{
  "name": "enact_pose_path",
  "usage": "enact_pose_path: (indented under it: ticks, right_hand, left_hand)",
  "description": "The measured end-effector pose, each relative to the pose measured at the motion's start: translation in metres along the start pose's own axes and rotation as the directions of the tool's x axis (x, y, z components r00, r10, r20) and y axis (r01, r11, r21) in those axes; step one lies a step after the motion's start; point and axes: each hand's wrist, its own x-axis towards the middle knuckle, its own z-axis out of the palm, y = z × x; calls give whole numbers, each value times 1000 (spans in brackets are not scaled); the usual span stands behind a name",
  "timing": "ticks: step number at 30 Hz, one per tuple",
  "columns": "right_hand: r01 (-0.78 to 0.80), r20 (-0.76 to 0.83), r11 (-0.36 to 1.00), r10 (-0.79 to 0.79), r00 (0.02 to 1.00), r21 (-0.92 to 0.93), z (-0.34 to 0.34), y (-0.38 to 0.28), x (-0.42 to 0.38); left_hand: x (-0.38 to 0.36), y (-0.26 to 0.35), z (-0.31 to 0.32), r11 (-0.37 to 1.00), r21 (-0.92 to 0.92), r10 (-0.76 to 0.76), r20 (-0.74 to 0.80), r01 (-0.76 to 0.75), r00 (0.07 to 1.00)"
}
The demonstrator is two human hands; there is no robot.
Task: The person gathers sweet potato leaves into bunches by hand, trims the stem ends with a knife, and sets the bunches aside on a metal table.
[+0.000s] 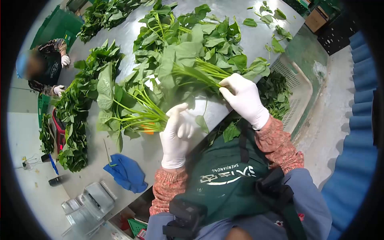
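My left hand [176,134], in a white glove, is closed around the cut ends of a bunch of leafy greens [136,108], whose stems and broad leaves fan out to the left. Higher and to the right, my gloved right hand [245,98] pinches the stem ends of a second bunch of greens [204,72]; its leaves point left and are partly blurred. Just beyond both hands, a large heap of loose greens [160,38] lies on the metal table [126,44]. An orange item [148,128] shows partly behind the left bunch.
A long row of greens [76,104] runs along the table's left side, near a red device [59,130]. A blue cloth [126,172] and clear plastic boxes [90,204] are at lower left. A pale crate [300,86] holds greens at right. A co-worker [46,66] stands opposite.
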Motion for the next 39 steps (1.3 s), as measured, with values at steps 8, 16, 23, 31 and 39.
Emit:
enact_pose_path:
  ticks: [8, 16, 23, 31, 39]
  right_hand:
    - [-458, 324, 635, 323, 889, 623, -5, -31, -10]
    - [-600, 571, 263, 184, 800, 756, 4, -39, -17]
    - [-618, 605, 309, 150, 782, 723, 7, -48, -22]
    - [-473, 449, 384, 155, 880, 793, 20, -53, -35]
    - [275, 119, -700, 458, 881, 659, -46, 31, -25]
  left_hand:
    - [-2, -4, 11, 998, 66, -12, -112, 19, 994]
    - [0, -8, 13, 987, 124, -83, -172, 105, 982]
    - [-4, -12, 8, 980, -1, -198, -6, 198, 980]
    - [-1, -7, 10, 985, -31, -172, -104, 169, 980]
    - [2, 13, -1, 990, -24, 123, -293, -136, 948]
